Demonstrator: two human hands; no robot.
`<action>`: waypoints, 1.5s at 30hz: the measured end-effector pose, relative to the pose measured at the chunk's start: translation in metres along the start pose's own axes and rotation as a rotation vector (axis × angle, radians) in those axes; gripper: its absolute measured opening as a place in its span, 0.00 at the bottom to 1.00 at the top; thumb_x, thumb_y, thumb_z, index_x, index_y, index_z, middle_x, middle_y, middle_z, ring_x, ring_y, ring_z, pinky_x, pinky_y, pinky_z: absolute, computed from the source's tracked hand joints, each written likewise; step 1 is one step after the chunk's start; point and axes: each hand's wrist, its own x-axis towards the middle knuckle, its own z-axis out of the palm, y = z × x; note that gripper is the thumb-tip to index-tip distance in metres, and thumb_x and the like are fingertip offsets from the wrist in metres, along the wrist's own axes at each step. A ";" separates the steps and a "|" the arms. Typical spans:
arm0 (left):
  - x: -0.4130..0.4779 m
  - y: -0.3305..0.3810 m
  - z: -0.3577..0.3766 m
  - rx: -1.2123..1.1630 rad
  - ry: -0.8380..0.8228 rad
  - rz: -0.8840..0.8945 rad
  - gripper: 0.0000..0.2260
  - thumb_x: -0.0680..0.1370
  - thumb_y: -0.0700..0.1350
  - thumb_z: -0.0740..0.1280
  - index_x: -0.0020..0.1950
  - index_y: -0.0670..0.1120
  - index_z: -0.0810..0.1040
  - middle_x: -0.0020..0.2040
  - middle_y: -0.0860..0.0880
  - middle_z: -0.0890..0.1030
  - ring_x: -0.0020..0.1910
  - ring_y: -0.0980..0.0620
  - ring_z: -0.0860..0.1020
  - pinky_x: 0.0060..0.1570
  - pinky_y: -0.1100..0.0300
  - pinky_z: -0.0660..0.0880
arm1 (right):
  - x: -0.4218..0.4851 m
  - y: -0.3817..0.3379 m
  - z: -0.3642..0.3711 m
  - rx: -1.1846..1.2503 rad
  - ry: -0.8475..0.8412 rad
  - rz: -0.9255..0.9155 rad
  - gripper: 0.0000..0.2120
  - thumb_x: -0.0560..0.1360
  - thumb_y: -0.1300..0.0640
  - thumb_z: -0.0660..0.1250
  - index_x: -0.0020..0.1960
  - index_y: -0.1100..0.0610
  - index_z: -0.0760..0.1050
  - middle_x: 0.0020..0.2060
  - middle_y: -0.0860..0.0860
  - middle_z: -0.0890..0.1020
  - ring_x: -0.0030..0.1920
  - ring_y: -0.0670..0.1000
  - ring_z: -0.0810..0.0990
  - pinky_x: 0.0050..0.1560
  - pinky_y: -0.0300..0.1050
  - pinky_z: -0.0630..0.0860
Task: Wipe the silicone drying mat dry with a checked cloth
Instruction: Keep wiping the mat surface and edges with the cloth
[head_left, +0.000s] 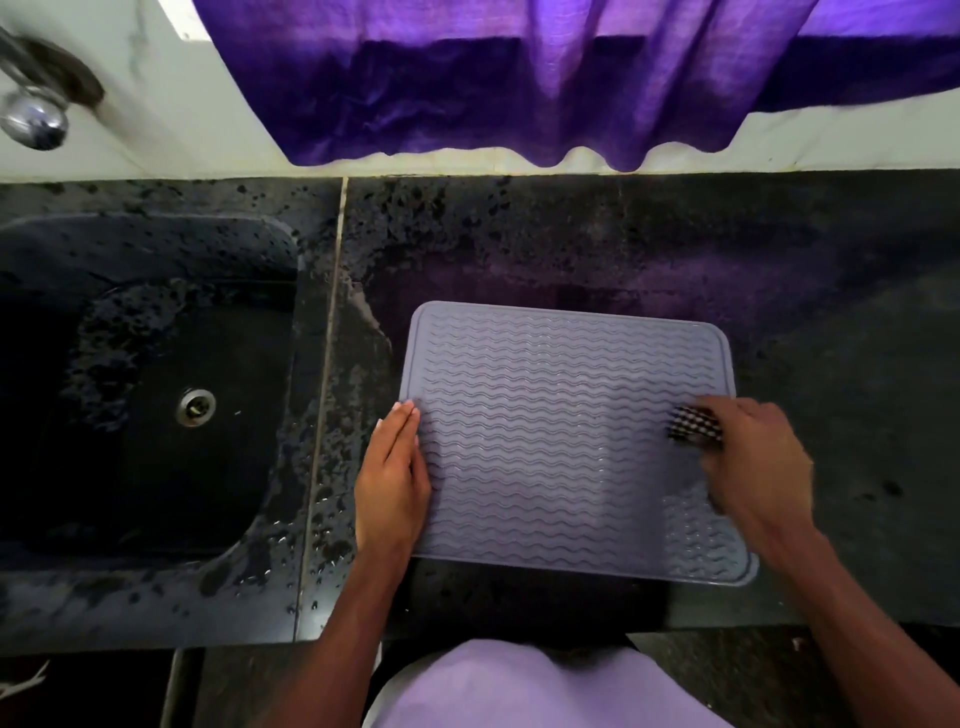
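Observation:
A grey silicone drying mat (550, 431) with wavy ridges lies flat on the dark stone counter (623, 249). My left hand (395, 467) rests flat with straight fingers on the mat's left edge. My right hand (753, 462) is over the mat's right side and grips a bunched black-and-white checked cloth (693, 425), which touches the mat. Most of the cloth is hidden under that hand.
A dark wet sink (156, 374) with a metal drain (196, 407) lies to the left of the mat. A chrome tap (34, 117) sits at the top left. A purple curtain (519, 78) hangs along the back wall. Water drops speckle the counter near the sink.

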 end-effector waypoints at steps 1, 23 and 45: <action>-0.001 -0.003 -0.002 0.024 -0.009 0.010 0.17 0.84 0.39 0.57 0.71 0.36 0.76 0.70 0.43 0.78 0.70 0.47 0.75 0.76 0.69 0.57 | -0.004 -0.020 0.006 0.064 -0.004 -0.054 0.25 0.63 0.67 0.73 0.57 0.50 0.79 0.50 0.50 0.82 0.51 0.55 0.76 0.46 0.50 0.76; 0.001 -0.012 -0.006 0.252 -0.032 0.118 0.25 0.73 0.28 0.69 0.70 0.37 0.76 0.70 0.42 0.78 0.72 0.41 0.73 0.80 0.54 0.52 | -0.012 -0.144 0.056 0.056 -0.099 -0.250 0.26 0.60 0.65 0.79 0.55 0.50 0.82 0.49 0.49 0.83 0.53 0.54 0.79 0.45 0.50 0.79; 0.015 -0.007 -0.001 0.237 -0.082 0.150 0.22 0.76 0.36 0.59 0.69 0.36 0.77 0.70 0.41 0.78 0.69 0.42 0.77 0.77 0.53 0.56 | -0.014 -0.204 0.076 0.089 -0.192 -0.326 0.25 0.70 0.62 0.72 0.65 0.46 0.73 0.58 0.47 0.76 0.62 0.53 0.72 0.54 0.52 0.77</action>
